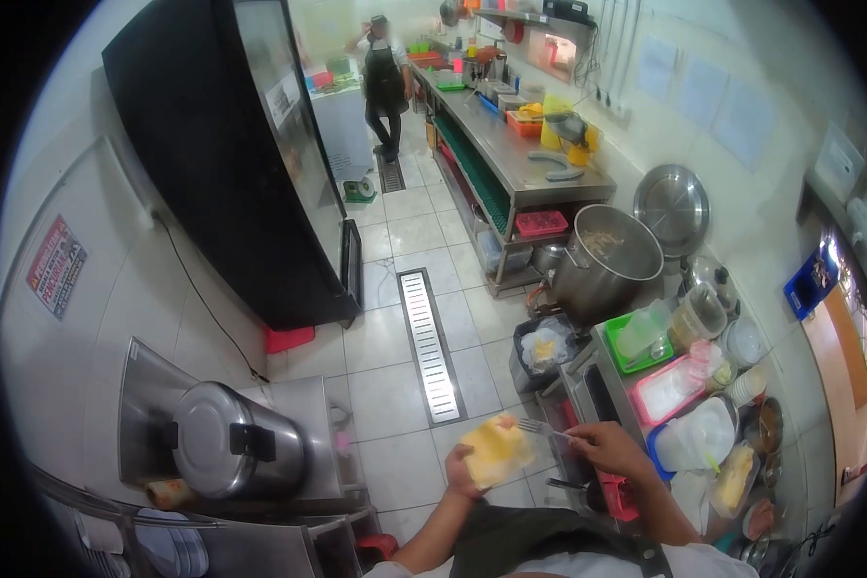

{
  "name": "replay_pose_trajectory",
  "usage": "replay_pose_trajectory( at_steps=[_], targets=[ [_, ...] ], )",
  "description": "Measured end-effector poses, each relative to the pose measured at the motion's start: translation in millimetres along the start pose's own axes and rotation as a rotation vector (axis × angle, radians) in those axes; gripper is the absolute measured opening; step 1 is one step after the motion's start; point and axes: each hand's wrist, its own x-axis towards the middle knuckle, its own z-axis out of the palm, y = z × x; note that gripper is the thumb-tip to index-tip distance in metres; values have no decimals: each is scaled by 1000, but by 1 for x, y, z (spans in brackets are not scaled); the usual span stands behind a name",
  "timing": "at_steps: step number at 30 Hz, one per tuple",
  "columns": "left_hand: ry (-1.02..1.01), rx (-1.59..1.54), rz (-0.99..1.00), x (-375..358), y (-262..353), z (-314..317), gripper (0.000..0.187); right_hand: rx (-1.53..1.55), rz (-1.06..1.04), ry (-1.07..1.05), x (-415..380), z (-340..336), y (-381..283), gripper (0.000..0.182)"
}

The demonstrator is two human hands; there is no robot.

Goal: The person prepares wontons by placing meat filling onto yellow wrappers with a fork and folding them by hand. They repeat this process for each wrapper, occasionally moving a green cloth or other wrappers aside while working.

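My left hand (460, 470) holds a pale yellow, flat item (496, 451) that looks like a clear bag or wrapped slab with yellow contents; its exact kind is unclear. In my right hand (602, 449) is a metal fork (541, 427), its tines pointing left at the upper right edge of the yellow item. Whether the tines touch it cannot be made out. Both hands are above the tiled floor, in front of my dark apron (539, 539).
A shelf with a green tray (639, 339), pink tray (667, 390) and tubs stands right. Beyond are a large pot (612, 279), a bin (541, 352) and a long steel counter (539, 178). A lidded steel container (231, 438) is left; a person (385, 82) stands far back.
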Motion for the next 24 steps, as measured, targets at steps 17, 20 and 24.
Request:
replay_pose_trajectory(
  at_steps=[17,20,24],
  targets=[
    [90,3,34,-5,0,-10,82,-19,-76,-14,-4,1,-5,29],
    [42,21,31,-4,-2,-11,82,-52,-109,-19,-5,4,4,29],
    [49,82,12,1,-1,-15,85,-25,-113,-34,-3,2,6,29]
  ],
)
